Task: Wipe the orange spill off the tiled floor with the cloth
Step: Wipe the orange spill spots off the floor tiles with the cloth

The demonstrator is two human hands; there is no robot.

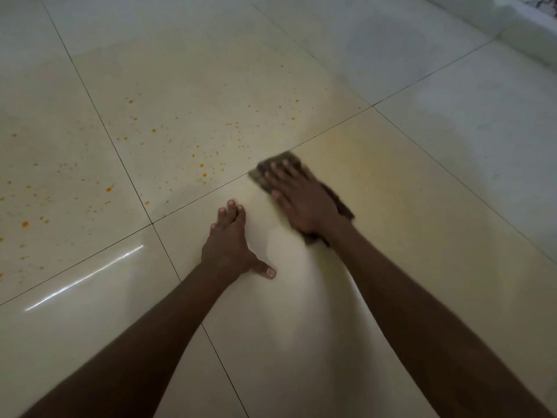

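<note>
an indoor room, likely a home: glossy cream tiled floor (pixel 391 224) with dark grout lines, pale skirting (pixel 512 28) at 1 o'clock.

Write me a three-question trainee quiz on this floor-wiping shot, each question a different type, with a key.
1. True or false: the left hand presses the cloth to the floor.
2. Where do most of the orange droplets lie relative to the cloth? A) to its left B) to its right C) under the left hand
3. Fill in: the right hand lies flat on top of the ____.

Key
1. False: the left hand rests bare on the tiled floor; the right hand holds the cloth down.
2. A
3. cloth
</note>
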